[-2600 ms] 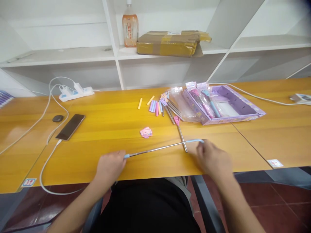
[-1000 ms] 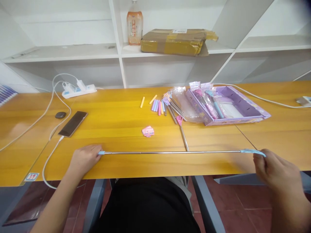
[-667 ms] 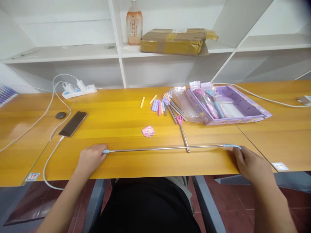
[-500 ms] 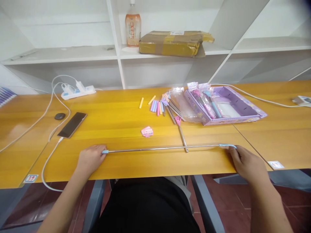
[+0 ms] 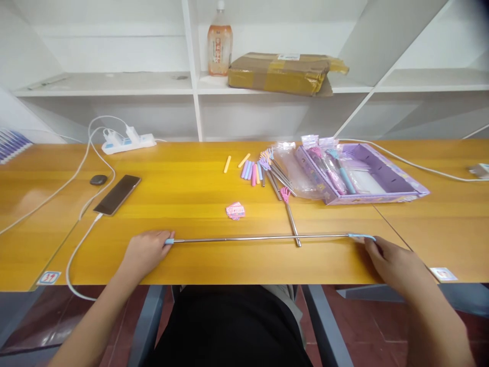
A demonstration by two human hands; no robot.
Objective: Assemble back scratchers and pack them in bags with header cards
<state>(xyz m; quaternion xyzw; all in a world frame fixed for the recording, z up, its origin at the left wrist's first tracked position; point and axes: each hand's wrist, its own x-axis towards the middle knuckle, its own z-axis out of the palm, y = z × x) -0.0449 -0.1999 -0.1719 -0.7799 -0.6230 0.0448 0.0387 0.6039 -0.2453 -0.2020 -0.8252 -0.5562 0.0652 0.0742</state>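
A telescopic back scratcher (image 5: 263,238), drawn out long, spans the front of the table between my hands. My left hand (image 5: 147,253) is closed on its light blue grip end. At the other end, my right hand (image 5: 393,262) pinches the light blue claw head, partly hidden by the fingers. Beneath the rod lies a shorter back scratcher with a pink claw (image 5: 286,194). Behind it are a pile of metal back scratcher rods with coloured claws (image 5: 275,173) and several pastel handle sleeves (image 5: 252,172). Small pink cards (image 5: 235,210) lie left of the pink-clawed one.
A purple tray (image 5: 397,176) at the right holds back scratchers in clear bags. On the left are a phone (image 5: 117,195) on a cable, a dark round object (image 5: 98,180) and a power strip (image 5: 129,144). Shelves behind hold a bottle (image 5: 219,48) and a taped carton (image 5: 280,74).
The camera view has shifted slightly, so everything appears a little to the right. Both hands keep their hold on the extended back scratcher, with no clear change in its length.
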